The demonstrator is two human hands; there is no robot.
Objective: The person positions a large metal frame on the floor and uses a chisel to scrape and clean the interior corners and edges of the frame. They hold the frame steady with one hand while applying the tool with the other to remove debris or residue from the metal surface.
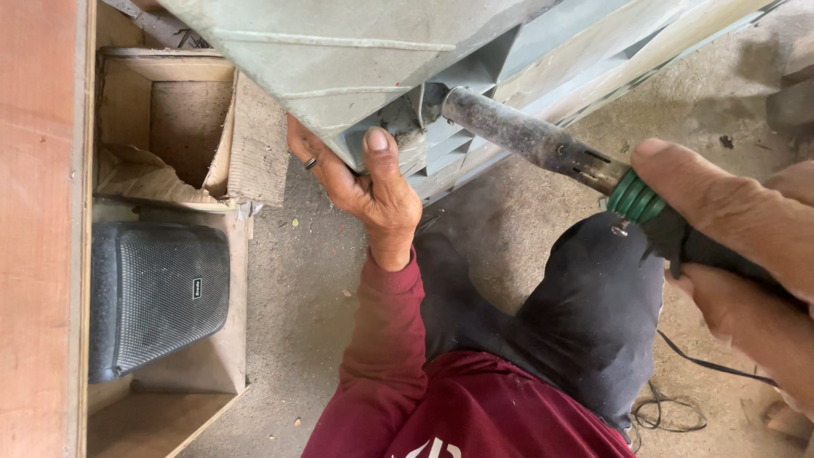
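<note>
Two hands: left hand (369,182) w/ fingers gripping grey metal frame (339,59) edge; right hand (746,237) clenched round soldering iron (543,146), tip at frame joint.

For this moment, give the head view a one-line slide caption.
Left hand grips a grey ridged metal frame while right hand aims a green-collared heat tool at its corner.

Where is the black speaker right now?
In the head view, the black speaker sits at the lower left, inside a wooden compartment, below the open cardboard box and left of the left hand gripping the grey metal frame.
</note>
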